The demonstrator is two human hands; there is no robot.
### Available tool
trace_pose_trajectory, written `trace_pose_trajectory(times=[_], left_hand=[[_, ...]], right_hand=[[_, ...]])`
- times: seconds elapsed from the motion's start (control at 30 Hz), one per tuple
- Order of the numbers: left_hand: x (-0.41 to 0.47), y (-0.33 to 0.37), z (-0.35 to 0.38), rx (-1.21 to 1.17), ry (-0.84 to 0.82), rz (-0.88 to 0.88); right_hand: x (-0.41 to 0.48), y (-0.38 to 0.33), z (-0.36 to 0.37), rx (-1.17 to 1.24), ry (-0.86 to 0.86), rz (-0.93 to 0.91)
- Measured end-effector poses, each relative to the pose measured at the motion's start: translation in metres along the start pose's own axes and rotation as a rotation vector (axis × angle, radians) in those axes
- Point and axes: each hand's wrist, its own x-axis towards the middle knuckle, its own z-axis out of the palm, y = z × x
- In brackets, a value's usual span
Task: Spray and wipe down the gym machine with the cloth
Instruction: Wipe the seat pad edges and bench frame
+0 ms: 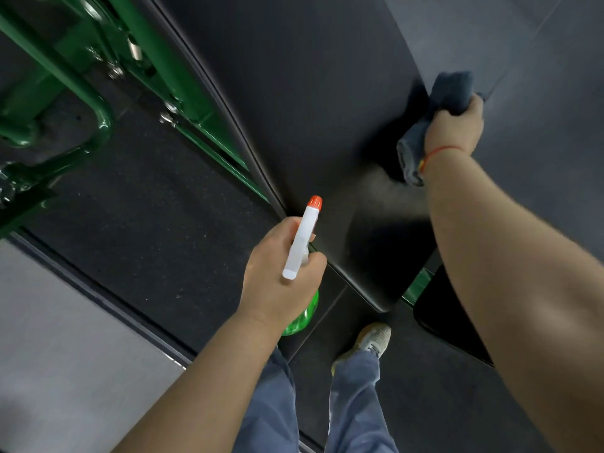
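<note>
The left hand (277, 273) grips a spray bottle (302, 243) around its neck, fingers curled under the white head. The orange nozzle points far and slightly right toward the black pad (310, 109) of the gym machine, and the bottle's green body shows below the hand. The right hand (454, 129) clutches a bunched grey-blue cloth (451, 91) and holds it against the pad's right side, with cloth sticking out both far and near of the fist. A red string (441, 150) circles that wrist. A faint pale haze lies on the pad just near of the cloth. The pad runs from near centre to far right. Left of it stands the machine's green frame (183, 76) with bolts and a bent tube. Below are a dark speckled floor (130, 223), blue trousers (356, 403) and one pale shoe (372, 338).
</note>
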Motion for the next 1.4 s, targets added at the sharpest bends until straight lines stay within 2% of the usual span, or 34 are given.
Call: trace_pose_trajectory(times=[0.07,0.13,0.3,0.47,0.7,0.93,1.0,1.03,1.13,1.17,1.23,1.4], left_hand=[[-0.001,0.000,-0.002,-0.026,-0.002,0.007],[-0.001,-0.001,-0.004,-0.033,-0.007,0.016],[-0.004,-0.004,-0.007,-0.020,0.020,0.030],[-0.010,-0.010,-0.011,0.036,0.072,-0.019],[-0.028,-0.027,-0.018,0.004,0.112,-0.079],[-0.048,-0.039,-0.024,-0.083,0.115,-0.137],[-0.052,-0.042,-0.028,-0.092,0.117,-0.137],[-0.053,-0.044,-0.031,-0.099,0.114,-0.130],[-0.057,-0.051,-0.037,-0.098,0.112,-0.104],[-0.059,-0.054,-0.039,-0.094,0.114,-0.100],[-0.061,-0.060,-0.043,-0.102,0.122,-0.106],[-0.064,-0.073,-0.049,-0.114,0.135,-0.160]], right_hand=[[0.008,-0.011,-0.001,-0.032,-0.041,0.030],[0.002,-0.018,0.003,-0.037,-0.041,-0.030],[-0.054,-0.029,0.017,0.062,0.023,-0.270],[-0.151,0.011,0.015,0.141,-0.068,-0.616],[-0.231,0.089,0.002,-0.017,-0.164,-0.676],[-0.222,0.128,-0.016,-0.320,-0.235,-0.872],[-0.218,0.135,-0.019,-0.375,-0.196,-0.806],[-0.219,0.139,-0.018,-0.359,-0.165,-0.676],[-0.225,0.137,-0.011,-0.134,-0.014,-0.005],[-0.227,0.132,-0.007,-0.085,0.035,0.138],[-0.230,0.117,0.000,-0.043,0.074,0.185],[-0.239,0.067,0.012,0.027,0.066,-0.028]])
